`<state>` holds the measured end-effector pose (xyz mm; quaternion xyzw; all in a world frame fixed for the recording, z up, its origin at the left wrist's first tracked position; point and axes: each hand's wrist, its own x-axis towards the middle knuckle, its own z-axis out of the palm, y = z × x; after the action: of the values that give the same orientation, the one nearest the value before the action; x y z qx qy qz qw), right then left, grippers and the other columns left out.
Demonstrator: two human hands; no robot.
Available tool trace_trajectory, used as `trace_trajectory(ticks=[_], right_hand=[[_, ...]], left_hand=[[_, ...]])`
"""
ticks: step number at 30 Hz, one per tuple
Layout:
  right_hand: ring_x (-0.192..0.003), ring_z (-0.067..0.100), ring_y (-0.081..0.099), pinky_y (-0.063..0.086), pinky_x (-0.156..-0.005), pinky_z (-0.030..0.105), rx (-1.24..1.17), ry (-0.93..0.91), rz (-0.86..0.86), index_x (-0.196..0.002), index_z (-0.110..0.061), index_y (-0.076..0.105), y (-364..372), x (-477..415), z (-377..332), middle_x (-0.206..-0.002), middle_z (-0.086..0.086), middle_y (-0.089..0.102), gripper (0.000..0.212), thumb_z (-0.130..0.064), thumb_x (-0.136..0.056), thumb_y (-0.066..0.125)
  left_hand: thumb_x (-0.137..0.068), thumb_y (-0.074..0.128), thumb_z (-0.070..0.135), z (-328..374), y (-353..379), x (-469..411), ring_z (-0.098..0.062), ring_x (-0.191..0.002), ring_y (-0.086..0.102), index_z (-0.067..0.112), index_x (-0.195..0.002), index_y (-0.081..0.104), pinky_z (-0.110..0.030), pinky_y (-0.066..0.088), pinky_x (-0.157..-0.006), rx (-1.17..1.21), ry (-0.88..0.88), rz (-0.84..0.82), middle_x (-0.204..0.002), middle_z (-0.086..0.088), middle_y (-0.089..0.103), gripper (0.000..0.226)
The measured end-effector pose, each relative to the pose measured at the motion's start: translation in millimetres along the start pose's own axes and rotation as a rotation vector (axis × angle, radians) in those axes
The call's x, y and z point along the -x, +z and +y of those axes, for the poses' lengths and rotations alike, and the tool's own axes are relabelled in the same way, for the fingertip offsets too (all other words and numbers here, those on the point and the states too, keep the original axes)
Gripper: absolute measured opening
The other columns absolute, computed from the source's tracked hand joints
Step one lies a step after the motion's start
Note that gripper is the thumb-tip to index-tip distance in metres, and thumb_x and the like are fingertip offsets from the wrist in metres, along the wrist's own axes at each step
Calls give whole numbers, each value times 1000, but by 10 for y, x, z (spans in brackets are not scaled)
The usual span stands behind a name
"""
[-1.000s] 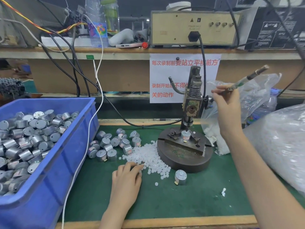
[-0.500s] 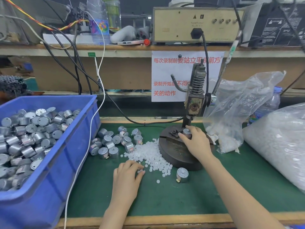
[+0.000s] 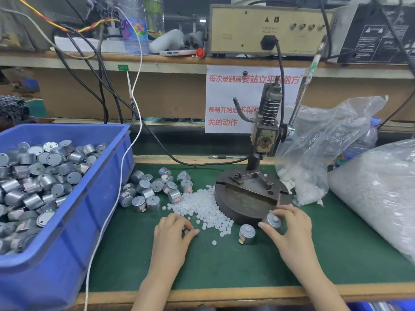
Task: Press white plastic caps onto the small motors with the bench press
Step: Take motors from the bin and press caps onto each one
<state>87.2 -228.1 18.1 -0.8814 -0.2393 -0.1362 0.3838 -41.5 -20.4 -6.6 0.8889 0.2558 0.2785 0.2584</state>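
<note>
Change: right hand [image 3: 289, 230] has come off the press fixture [image 3: 251, 182], where it was half a second ago, and is now at the front edge of the bench press [image 3: 247, 203] base. The left hand [image 3: 173, 234] has stayed at the cap pile [image 3: 202, 209], and the lever handle [image 3: 307, 86] stands raised as before.
Surface: green mat [image 3: 224, 265] on a wood-edged bench, with a blue bin [image 3: 67, 243] of motors at the left, a loose motor cluster [image 3: 152, 189] beside it, and clear plastic bags [image 3: 370, 187] of white parts at the right.
Room: shelf above carrying a beige power box [image 3: 258, 30] and cables; a paper notice [image 3: 226, 97] with red characters hangs behind the press.
Right hand: fingers and thumb grasp a capped motor [image 3: 272, 221], touching the base's front rim.
Nearby: a lone motor [image 3: 246, 234] stands on the mat just left of that hand.
Left hand: fingertips curled onto the near edge of the cap pile; I cannot tell whether it is pinching a cap.
</note>
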Motion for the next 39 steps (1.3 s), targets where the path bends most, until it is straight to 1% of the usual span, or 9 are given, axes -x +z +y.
trace_trajectory(ticks=[4, 7, 13, 18, 24, 29, 31, 35, 39], right_hand=[[-97, 27, 43, 27, -82, 26, 42, -9, -17, -93, -8, 69, 1, 158, 82, -95, 1, 51, 34, -15, -64, 84], [-91, 20, 43, 29, -75, 25, 53, -6, -130, -98, -12, 66, 15, 162, 66, -93, -2, 46, 35, -18, -68, 82], [-97, 26, 48, 31, -80, 26, 115, -27, -198, -105, -9, 59, 34, 175, -18, -101, 1, 48, 44, -12, -67, 82], [-101, 19, 37, 28, -85, 24, 162, -144, -255, -122, -15, 52, -44, 15, -220, -111, 0, 39, 54, 3, -71, 58], [-116, 17, 34, 22, -91, 16, 29, -358, -385, -122, -16, 52, 369, -206, -817, -122, 2, 43, 45, -1, -80, 49], [-129, 23, 31, 21, -106, 27, 66, -492, -452, -138, -11, 39, 1156, -357, -1339, -142, 6, 38, 52, -2, -87, 42], [-126, 25, 34, 25, -102, 32, 160, -554, -468, -139, -9, 38, 1362, -438, -1436, -142, 6, 40, 52, 0, -87, 40], [-118, 30, 41, 37, -91, 38, 347, -653, -498, -131, -5, 45, 1492, -561, -1438, -138, 9, 39, 47, 1, -85, 47], [-113, 29, 40, 44, -88, 40, 354, -627, -553, -126, -1, 47, 1492, -563, -1446, -130, 14, 37, 43, 4, -84, 51]], left_hand=[[-79, 70, 30, 5, 1, 0, -9, -82, 37, 26, -71, 59, -20, 19, -72, 3, 9, -6, -81, 16, 44, 15], [-79, 71, 29, 1, 10, 1, -10, -82, 39, 19, -75, 66, -21, 21, -73, 6, 12, 8, -83, 13, 48, 12], [-81, 68, 29, 0, 15, 21, -10, -81, 40, 15, -74, 65, -20, 24, -75, 10, 42, 20, -82, 12, 49, 16], [-85, 64, 30, -4, 25, 21, -10, -82, 39, 14, -77, 64, -22, 30, -79, 3, 79, 14, -83, 11, 47, 18], [-84, 65, 25, -4, 36, 9, -10, -81, 39, 12, -77, 63, -22, 30, -76, 33, 45, 27, -84, 11, 44, 14], [-80, 67, 13, -13, -17, -29, -16, -85, 41, 15, -73, 58, -21, 25, -66, 129, -76, 6, -81, 10, 40, 11], [-79, 65, 9, -26, -40, -41, -19, -81, 44, 20, -65, 50, -22, 25, -63, 176, -115, 5, -76, 9, 40, 23], [-80, 63, 7, -16, -62, -33, -21, -80, 47, 24, -62, 48, -22, 27, -63, 244, -132, 29, -75, 12, 42, 29], [-82, 61, 8, -12, -69, -31, -21, -82, 47, 18, -68, 54, -22, 28, -64, 249, -127, 24, -75, 14, 42, 19]])
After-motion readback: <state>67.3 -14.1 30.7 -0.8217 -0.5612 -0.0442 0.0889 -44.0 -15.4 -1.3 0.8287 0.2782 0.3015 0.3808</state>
